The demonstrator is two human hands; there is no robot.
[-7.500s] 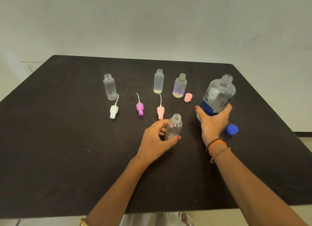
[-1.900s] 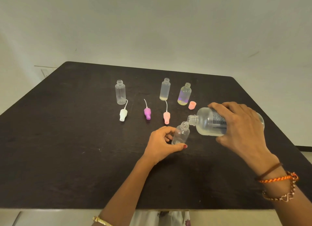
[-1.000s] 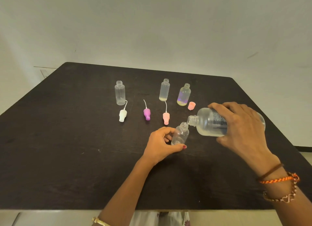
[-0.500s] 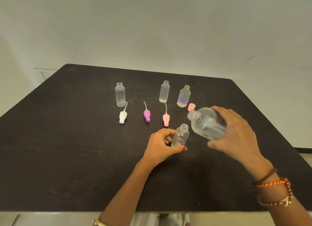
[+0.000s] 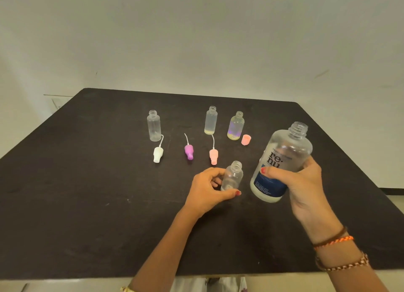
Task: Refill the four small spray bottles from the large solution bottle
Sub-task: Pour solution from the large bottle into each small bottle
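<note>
My left hand (image 5: 207, 190) holds a small clear spray bottle (image 5: 233, 176) standing uncapped on the black table (image 5: 87, 204). My right hand (image 5: 301, 184) grips the large solution bottle (image 5: 282, 160), nearly upright, uncapped, just right of the small one and above the table. Farther back stand three more open small bottles: a clear one (image 5: 154, 126) at the left, a frosted one (image 5: 211, 121) in the middle, and one with a purple tint (image 5: 236, 126) at the right.
Three spray heads with dip tubes lie in a row: white (image 5: 157, 154), purple (image 5: 188, 152), pink (image 5: 213, 156). A pink cap (image 5: 246, 139) sits beside the purple-tinted bottle. The table's right edge runs close behind my right hand.
My right hand has swung the large bottle from tilted, neck at the small bottle's mouth, back to nearly upright. My left hand has stayed on the small bottle.
</note>
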